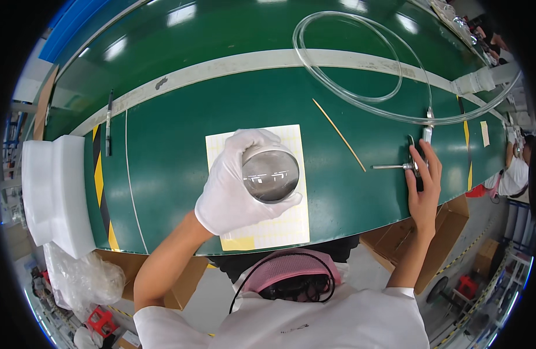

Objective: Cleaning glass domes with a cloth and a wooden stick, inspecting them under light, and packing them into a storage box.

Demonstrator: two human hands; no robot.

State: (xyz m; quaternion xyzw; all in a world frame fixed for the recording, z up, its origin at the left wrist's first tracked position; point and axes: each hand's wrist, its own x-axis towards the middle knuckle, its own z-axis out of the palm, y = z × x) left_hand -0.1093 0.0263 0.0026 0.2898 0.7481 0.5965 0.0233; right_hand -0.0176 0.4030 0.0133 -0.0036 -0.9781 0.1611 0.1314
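Glossy green workbench surface extends beneath all fingers. White-gloved left hand: fingers clamped around shiny, round, glass-like piece. Bare right hand: fingers at silver metal nozzle tool; closure cannot be determined.

has the left forearm slanted inward, the white-gloved left hand curved in a wide, rounded grip; has the right forearm stretched forward, the bare right hand with fingers loosely bent.

White foam stands at the left end of the green table, near a dark pen.
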